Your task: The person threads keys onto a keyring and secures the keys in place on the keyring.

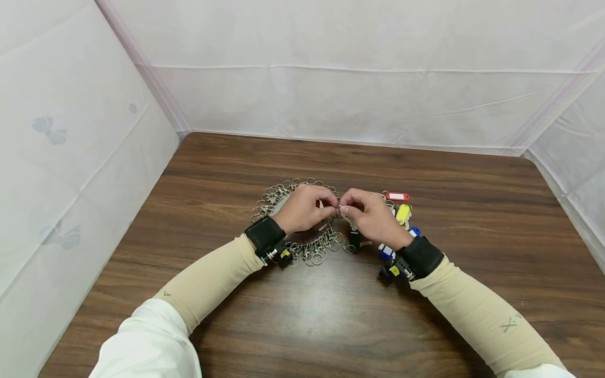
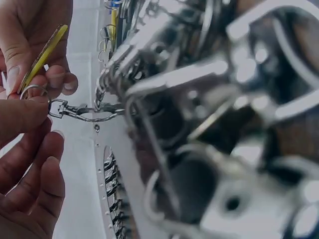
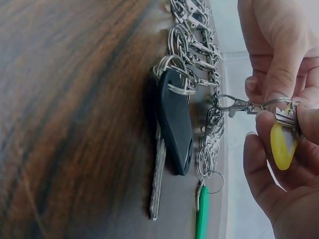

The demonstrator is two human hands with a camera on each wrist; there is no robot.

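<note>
Left hand (image 1: 302,210) fingers pinch silver swivel clasp (image 3: 234,105); right hand (image 1: 373,216) fingers grip split ring (image 3: 279,103) with yellow-tagged key (image 3: 284,144). Clasp chain (image 1: 283,193) coiled on tabletop (image 1: 302,315).

Left hand (image 1: 302,208): raised just above the table (image 1: 236,325) near its middle, knuckles up, fingers curled inward, thumb and forefinger pinched at the fingertips (image 2: 25,117); remaining fingers loosely bent beneath. Left wrist bears a black strap; forearm in a tan sleeve, white sleeve above it, running from the near-left edge toward the centre.

Right hand (image 1: 373,216): facing the left, fingertips meeting it, thumb and forefinger (image 3: 279,74) pinched together, other fingers curled under the palm. Right wrist bears a black strap; forearm in a tan sleeve, entering from the near-right corner.

Both forearms converge in a V; hands touching at the tips.
</note>
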